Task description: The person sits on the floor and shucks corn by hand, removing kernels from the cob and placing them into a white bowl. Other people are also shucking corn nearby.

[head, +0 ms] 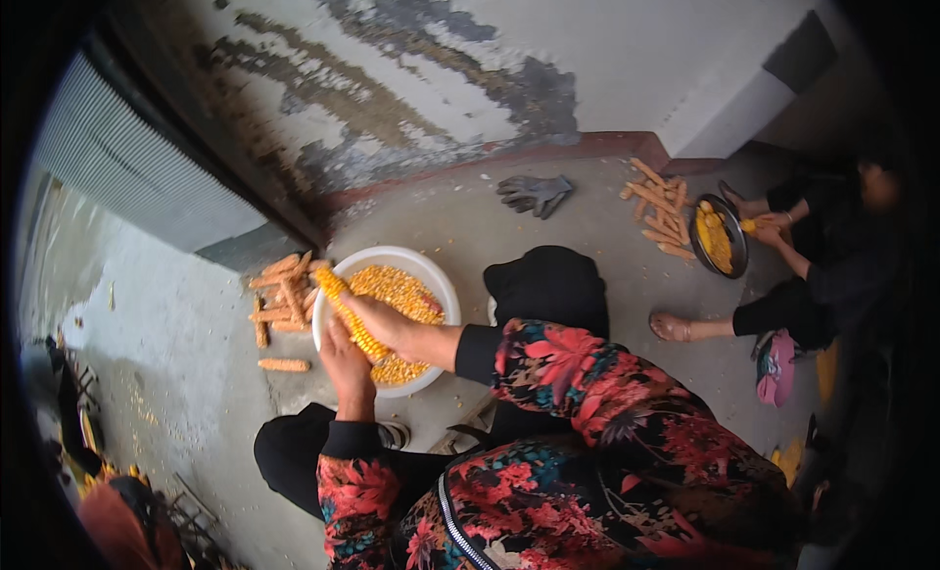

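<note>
A yellow corn cob with kernels on it (pixel 352 314) is held slantwise over a white plastic basin (pixel 449 294). My left hand (pixel 344 355) grips it from the near left side, low on the cob. My right hand (pixel 383 322) lies against its other side, the fingers around the middle of the cob. Loose corn kernels (pixel 393 280) fill much of the basin, and a reddish piece rests among them at the right. Beside the basin at the left, stripped corn cobs (pixel 283 294) lie in a pile, and a single stripped cob (pixel 284 365) lies apart below it.
A grey work glove (pixel 536 194) lies on the floor near the wall. At the right, a co-worker (pixel 822 239) holds corn over a dark basin (pixel 743 255), beside more stripped cobs (pixel 661 210). A pink item (pixel 777 372) is below. Another person (pixel 121 518) is at lower left.
</note>
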The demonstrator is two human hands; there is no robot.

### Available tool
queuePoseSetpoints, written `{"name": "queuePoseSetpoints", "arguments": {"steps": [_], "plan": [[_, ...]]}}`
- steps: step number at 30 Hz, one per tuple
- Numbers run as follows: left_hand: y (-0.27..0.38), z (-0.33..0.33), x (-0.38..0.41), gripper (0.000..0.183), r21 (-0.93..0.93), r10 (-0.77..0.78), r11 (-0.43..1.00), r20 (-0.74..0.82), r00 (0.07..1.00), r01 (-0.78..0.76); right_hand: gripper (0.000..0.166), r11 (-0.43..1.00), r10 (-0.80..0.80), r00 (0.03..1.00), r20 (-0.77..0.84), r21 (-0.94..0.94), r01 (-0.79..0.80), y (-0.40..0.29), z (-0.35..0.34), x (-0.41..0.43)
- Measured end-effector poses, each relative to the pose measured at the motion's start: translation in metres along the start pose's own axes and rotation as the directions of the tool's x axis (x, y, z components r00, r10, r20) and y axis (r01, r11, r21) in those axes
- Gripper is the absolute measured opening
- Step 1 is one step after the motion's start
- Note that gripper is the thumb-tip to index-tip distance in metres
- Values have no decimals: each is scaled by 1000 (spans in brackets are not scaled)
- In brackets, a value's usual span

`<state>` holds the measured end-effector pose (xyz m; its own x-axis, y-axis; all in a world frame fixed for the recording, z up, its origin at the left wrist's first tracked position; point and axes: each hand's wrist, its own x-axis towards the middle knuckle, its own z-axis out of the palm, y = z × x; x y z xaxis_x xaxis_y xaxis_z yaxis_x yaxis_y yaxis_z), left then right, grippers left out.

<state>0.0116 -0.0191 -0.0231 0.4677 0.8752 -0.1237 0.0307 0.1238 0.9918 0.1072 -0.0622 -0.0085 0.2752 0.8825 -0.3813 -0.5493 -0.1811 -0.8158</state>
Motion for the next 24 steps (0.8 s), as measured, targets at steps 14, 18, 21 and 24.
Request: {"name": "queuePoseSetpoints", "arguments": {"steps": [14, 18, 21, 24], "plan": [[50, 9, 9, 36, 113, -144, 987, 329, 933, 113, 48, 999, 40, 991, -128, -27, -44, -41, -5, -71], [70, -17, 38, 30, 157, -213, 976, 589, 780, 148, 43, 999, -20, 994, -104, -50, 15, -73, -10, -88], [66, -7, 25, 36, 147, -191, 979, 401, 896, 143, 40, 999, -26, 995, -101, -27, 23, -67, -14, -78], [33, -12, 37, 45, 159, -316, 945, 231, 920, 285, 33, 990, 29, 990, -141, -133, -48, -59, -9, -84]]}}
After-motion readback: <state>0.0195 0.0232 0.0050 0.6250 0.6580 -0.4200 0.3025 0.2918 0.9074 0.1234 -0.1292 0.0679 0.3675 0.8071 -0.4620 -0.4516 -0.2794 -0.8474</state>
